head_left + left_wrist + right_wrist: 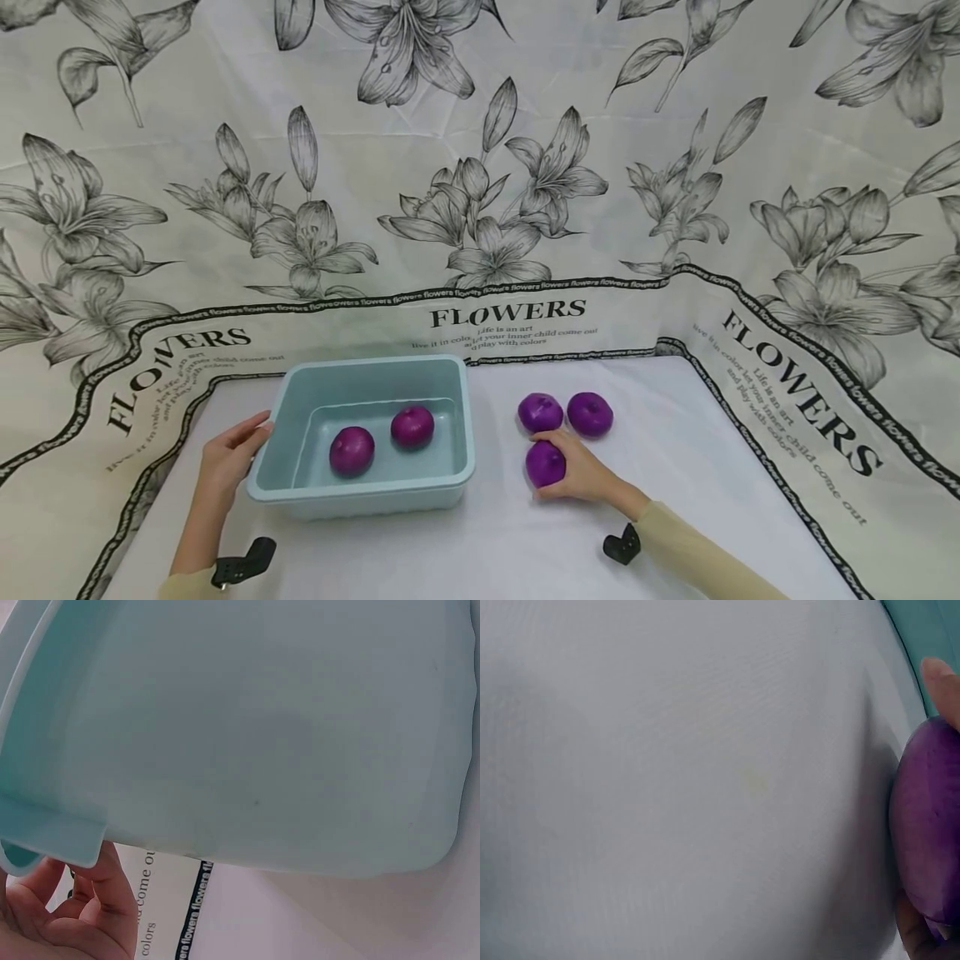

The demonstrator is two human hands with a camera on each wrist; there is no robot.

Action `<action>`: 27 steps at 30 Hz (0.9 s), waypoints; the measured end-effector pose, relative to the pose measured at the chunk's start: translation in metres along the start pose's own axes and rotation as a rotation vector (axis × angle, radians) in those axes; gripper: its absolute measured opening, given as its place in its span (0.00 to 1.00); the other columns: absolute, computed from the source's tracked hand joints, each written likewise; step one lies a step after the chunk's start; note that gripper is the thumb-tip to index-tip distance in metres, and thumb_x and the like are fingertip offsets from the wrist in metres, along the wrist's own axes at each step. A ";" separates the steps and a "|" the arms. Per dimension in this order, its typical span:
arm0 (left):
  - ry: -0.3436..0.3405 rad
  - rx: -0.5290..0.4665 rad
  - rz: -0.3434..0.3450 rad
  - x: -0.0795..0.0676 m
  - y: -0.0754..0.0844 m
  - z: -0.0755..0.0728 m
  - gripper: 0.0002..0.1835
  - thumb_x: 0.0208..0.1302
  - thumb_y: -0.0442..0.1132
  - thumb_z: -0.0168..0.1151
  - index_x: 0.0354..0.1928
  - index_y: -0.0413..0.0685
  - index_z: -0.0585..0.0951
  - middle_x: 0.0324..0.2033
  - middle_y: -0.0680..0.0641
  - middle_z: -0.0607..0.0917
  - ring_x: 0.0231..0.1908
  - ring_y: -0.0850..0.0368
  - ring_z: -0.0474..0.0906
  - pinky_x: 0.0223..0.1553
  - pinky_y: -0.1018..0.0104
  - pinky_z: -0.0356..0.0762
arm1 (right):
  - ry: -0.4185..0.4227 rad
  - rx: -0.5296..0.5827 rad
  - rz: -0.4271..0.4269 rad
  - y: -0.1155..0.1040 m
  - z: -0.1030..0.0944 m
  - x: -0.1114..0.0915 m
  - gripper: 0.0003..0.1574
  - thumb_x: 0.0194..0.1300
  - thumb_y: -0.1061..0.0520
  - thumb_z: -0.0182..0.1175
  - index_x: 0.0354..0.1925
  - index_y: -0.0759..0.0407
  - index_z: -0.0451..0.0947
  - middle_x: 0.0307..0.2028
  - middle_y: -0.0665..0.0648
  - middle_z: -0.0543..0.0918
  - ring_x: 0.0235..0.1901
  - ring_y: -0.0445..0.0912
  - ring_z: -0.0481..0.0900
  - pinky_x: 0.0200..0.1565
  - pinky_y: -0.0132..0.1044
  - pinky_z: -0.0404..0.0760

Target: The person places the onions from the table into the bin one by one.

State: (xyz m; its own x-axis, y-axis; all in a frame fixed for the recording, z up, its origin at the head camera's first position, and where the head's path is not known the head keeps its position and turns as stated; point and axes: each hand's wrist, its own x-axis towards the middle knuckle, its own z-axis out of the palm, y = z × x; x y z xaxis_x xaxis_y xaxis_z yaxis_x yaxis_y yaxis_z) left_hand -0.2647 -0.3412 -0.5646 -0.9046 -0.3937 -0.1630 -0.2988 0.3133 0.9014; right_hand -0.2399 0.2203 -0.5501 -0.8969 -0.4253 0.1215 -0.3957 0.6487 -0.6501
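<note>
A light blue plastic bin [360,500] stands on the left of the white table, with two red onions inside, one nearer [352,451] and one farther right [412,427]. My left hand [228,458] holds the bin's left rim; in the left wrist view its fingers [109,889] curl up under the rim's lip. To the right of the bin, my right hand [581,471] grips a red onion [544,464], thumb on the near side and fingers over the far side. Just behind it sit two more red onions, the left one [540,412] and the right one [590,414].
A white cloth covers the table [495,550]. Flower-printed fabric [510,208] hangs behind and along both sides. Dark wrist cameras are strapped to the left wrist [243,564] and the right wrist [622,546].
</note>
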 end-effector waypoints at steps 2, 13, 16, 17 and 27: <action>0.040 0.018 -0.008 0.003 -0.004 0.003 0.33 0.46 0.69 0.58 0.55 0.69 0.74 0.43 0.57 0.78 0.36 0.68 0.76 0.29 0.72 0.76 | -0.008 -0.005 -0.009 -0.001 0.000 0.001 0.55 0.29 0.37 0.75 0.58 0.50 0.66 0.58 0.51 0.69 0.60 0.52 0.66 0.56 0.54 0.68; 0.081 0.022 0.014 0.006 -0.009 0.008 0.33 0.46 0.71 0.55 0.56 0.69 0.73 0.48 0.52 0.77 0.39 0.65 0.76 0.33 0.71 0.77 | -0.030 -0.052 -0.070 -0.005 0.001 0.003 0.56 0.29 0.40 0.76 0.58 0.52 0.65 0.57 0.51 0.69 0.57 0.49 0.68 0.55 0.51 0.70; 0.083 0.026 0.019 0.002 -0.004 0.010 0.33 0.47 0.70 0.55 0.56 0.68 0.73 0.48 0.52 0.77 0.38 0.65 0.76 0.33 0.71 0.77 | -0.035 -0.087 -0.071 -0.007 0.001 0.002 0.57 0.28 0.41 0.76 0.57 0.52 0.65 0.56 0.51 0.70 0.57 0.48 0.69 0.55 0.51 0.70; 0.083 0.027 0.019 0.001 -0.004 0.011 0.33 0.47 0.71 0.55 0.55 0.68 0.74 0.48 0.52 0.77 0.38 0.65 0.76 0.32 0.71 0.77 | -0.039 -0.095 -0.070 -0.008 0.000 0.002 0.57 0.27 0.41 0.76 0.57 0.52 0.65 0.55 0.51 0.70 0.56 0.48 0.69 0.55 0.51 0.70; 0.100 0.022 0.020 0.014 -0.017 0.012 0.32 0.44 0.72 0.55 0.54 0.72 0.74 0.46 0.53 0.78 0.40 0.61 0.76 0.32 0.70 0.77 | -0.062 -0.164 -0.062 -0.014 0.001 0.008 0.55 0.27 0.43 0.77 0.56 0.51 0.66 0.53 0.50 0.70 0.55 0.48 0.70 0.55 0.48 0.71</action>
State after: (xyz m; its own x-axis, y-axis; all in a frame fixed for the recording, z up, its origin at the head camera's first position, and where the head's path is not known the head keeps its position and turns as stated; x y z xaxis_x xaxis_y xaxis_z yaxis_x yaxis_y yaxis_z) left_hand -0.2758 -0.3420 -0.5865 -0.8757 -0.4716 -0.1036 -0.2890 0.3401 0.8949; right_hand -0.2412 0.2071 -0.5409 -0.8578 -0.5026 0.1073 -0.4813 0.7124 -0.5108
